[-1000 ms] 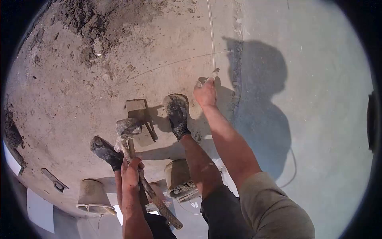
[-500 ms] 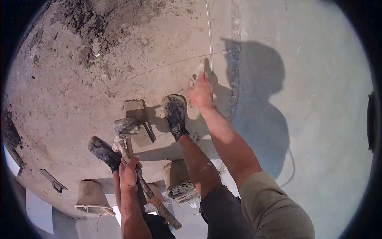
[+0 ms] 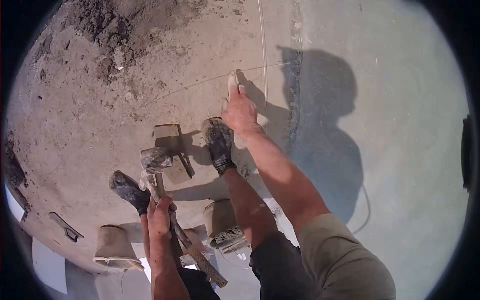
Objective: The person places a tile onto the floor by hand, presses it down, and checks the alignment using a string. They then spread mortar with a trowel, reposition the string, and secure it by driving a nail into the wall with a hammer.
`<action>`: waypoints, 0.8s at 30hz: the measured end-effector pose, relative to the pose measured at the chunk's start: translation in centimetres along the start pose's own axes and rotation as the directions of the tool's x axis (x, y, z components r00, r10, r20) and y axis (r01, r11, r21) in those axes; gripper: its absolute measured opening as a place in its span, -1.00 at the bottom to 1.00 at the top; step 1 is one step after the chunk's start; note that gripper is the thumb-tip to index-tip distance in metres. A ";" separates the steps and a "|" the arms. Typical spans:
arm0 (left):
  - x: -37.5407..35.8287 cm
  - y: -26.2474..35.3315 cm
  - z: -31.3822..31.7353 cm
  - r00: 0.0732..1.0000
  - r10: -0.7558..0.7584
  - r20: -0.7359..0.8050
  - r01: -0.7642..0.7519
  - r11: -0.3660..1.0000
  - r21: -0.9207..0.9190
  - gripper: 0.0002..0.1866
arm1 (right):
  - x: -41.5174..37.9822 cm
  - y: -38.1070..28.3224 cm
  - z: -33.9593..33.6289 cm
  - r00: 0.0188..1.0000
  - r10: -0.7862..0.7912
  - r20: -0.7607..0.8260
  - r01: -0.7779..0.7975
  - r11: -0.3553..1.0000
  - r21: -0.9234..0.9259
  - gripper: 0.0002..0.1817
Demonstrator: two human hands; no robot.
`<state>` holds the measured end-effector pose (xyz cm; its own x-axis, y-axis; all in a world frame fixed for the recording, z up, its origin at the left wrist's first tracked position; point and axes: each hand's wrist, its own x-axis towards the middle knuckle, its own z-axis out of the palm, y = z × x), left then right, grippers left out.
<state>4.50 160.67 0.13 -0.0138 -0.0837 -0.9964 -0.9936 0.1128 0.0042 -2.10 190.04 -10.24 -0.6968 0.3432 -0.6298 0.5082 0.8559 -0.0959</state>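
Observation:
My left hand (image 3: 160, 217) is wrapped round the handle of a hammer (image 3: 187, 245), whose mortar-caked head is up beside the left shoe (image 3: 129, 189). My right hand (image 3: 241, 111) reaches out above the right shoe (image 3: 218, 140), its index finger stretched along a thin string line (image 3: 215, 78). Whether the fingertip touches the string, I cannot tell. A second pale cord (image 3: 263, 47) runs up and down to the right of that hand. Between the shoes lies a block (image 3: 167, 132) with a dark-handled tool on it.
Two buckets (image 3: 114, 240) (image 3: 220, 217) stand near the feet, the right one holding dark material. A float (image 3: 66, 227) lies at lower left. Loose soil (image 3: 105, 30) is heaped at upper left. A wall (image 3: 400, 125) with my shadow rises on the right.
My right hand has moved left, away from the pale cord and along the thin string. My left hand and the hammer have barely shifted.

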 end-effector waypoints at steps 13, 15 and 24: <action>0.2 0.1 0.1 1.000 0.009 -0.008 -0.009 0.999 0.032 -0.74 | -1.5 0.6 0.1 0.999 -0.053 0.005 0.052 0.997 0.056 -0.38; 0.1 0.2 0.1 1.000 0.020 -0.010 -0.020 1.000 0.011 -0.72 | -2.0 0.2 0.4 0.999 -0.043 -0.022 0.045 0.994 0.102 -0.40; -0.2 0.7 0.3 1.000 -0.004 -0.006 0.004 1.000 0.024 -0.72 | -3.0 0.0 1.3 0.996 -0.053 0.074 0.038 0.981 0.192 -0.52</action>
<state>3.79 161.08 0.34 -0.0101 -0.0898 -0.9959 -0.9906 0.1364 -0.0022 0.64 188.47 -9.36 -0.6835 0.2672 -0.6793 0.5690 0.7780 -0.2664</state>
